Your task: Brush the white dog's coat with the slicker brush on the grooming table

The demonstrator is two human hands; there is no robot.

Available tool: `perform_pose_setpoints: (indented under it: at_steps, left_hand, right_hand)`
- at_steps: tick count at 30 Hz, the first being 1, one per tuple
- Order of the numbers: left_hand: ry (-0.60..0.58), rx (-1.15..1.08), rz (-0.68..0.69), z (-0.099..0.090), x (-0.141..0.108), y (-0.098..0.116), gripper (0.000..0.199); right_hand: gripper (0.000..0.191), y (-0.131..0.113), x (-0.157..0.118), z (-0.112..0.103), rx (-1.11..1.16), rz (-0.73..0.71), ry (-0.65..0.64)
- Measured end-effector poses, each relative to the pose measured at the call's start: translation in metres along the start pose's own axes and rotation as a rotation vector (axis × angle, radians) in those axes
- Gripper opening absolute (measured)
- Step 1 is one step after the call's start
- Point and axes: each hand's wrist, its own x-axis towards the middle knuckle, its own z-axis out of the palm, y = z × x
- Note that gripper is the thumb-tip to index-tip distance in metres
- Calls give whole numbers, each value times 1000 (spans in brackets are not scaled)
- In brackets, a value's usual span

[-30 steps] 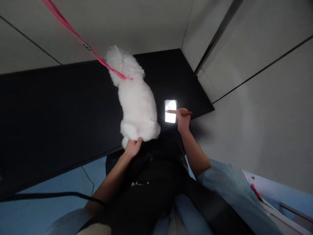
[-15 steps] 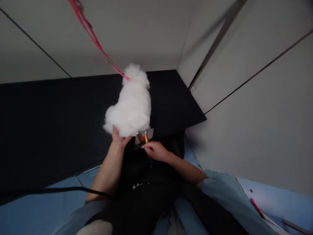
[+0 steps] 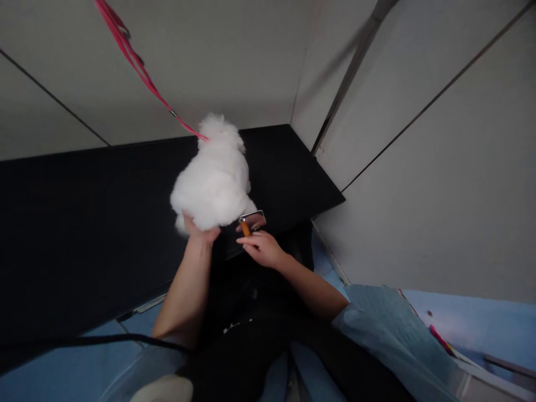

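A fluffy white dog (image 3: 215,173) is on the black table, its rear toward me and its head toward the wall. My left hand (image 3: 200,229) grips the lower rear of the dog, fingertips sunk in the fur; exactly which part they hold is hidden. In my right hand (image 3: 263,247) is the orange handle of a slicker brush (image 3: 253,219), its wide metal head beside the dog's right hind side. A pink leash (image 3: 144,75) runs from the dog's neck to the upper left.
The black table (image 3: 84,223) reaches a corner of pale grey walls (image 3: 419,184). A dark cable (image 3: 104,338) crosses at lower left above the blue floor (image 3: 50,368). At lower right lies a small pink item (image 3: 439,338).
The brush head has turned and now sits at the dog's right hind side, where a bit of leg shows. The dog's body leans differently, and my view has shifted slightly.
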Motion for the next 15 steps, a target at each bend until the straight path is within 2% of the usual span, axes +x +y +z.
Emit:
perform_pose_setpoints:
  at_steps: [3,5,8,9,11,13,15]
  left_hand:
    - [-15,-22,-28,-2,-9,4,66]
    - [7,-20,-42,-5,-14,8,68]
    - [38,-27,31,-13,-20,14,70]
    - [30,-39,58,-17,-20,16,71]
    - [28,-46,61,-25,-21,20,75]
    - [70,-6,13,-35,-20,23,83]
    - [171,78,3,-43,-19,25,93]
  right_hand:
    - [29,-2,2,1,-15,82,-118]
    - [29,-4,2,5,36,80,-201]
    - [30,-7,5,6,69,-61,-131]
    - [30,-8,7,5,52,-72,-120]
    - [28,-9,10,3,4,-17,-199]
    - [26,-11,13,3,8,11,-323]
    - [27,-14,18,6,60,-74,-331]
